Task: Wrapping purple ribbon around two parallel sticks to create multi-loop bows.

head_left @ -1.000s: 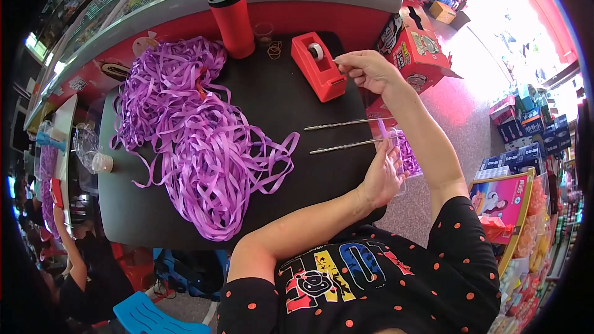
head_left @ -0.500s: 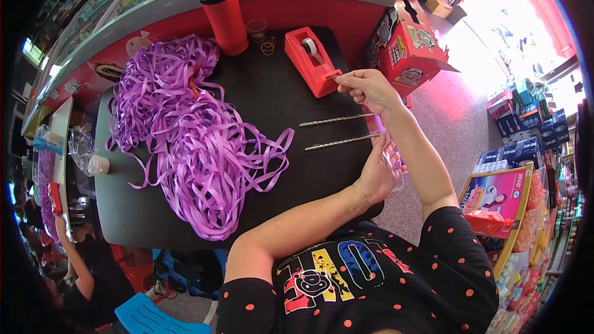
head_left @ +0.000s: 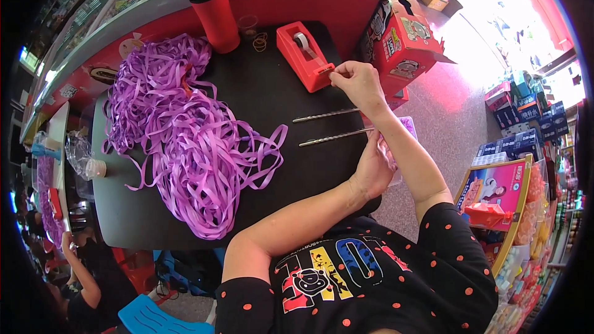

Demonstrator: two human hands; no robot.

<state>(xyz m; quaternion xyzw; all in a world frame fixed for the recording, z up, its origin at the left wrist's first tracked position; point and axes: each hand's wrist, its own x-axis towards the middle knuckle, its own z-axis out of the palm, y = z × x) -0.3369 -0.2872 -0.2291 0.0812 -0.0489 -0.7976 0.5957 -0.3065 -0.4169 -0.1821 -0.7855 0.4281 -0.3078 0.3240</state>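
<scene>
My right hand [head_left: 361, 85] is closed in a pinch at the front cutter of a red tape dispenser [head_left: 299, 59]; anything between the fingertips is too small to see. Closer to me, my left hand [head_left: 373, 166] curls at the table's right edge around purple ribbon, its fingers partly hidden. Two thin spiral metal rods [head_left: 333, 138] stretch over the tabletop, one with its right end beside my left thumb. Behind my right forearm a clear container [head_left: 408, 125] with purple stuff in it shows in part. A large tangled heap of purple ribbon [head_left: 207, 161] covers the table's left half.
At the back of the black table [head_left: 309, 185] stand a red tumbler [head_left: 215, 15], a small clear cup [head_left: 248, 23] and rubber bands [head_left: 260, 42]. A red carton [head_left: 405, 40] is beyond the right corner. Another person's arm [head_left: 83, 272] shows at far left, near a blue stool [head_left: 154, 318].
My right hand has rolled over so its back shows more, with the fingertips still by the cutter. My left hand stays near the rod ends. The whole view has shifted slightly.
</scene>
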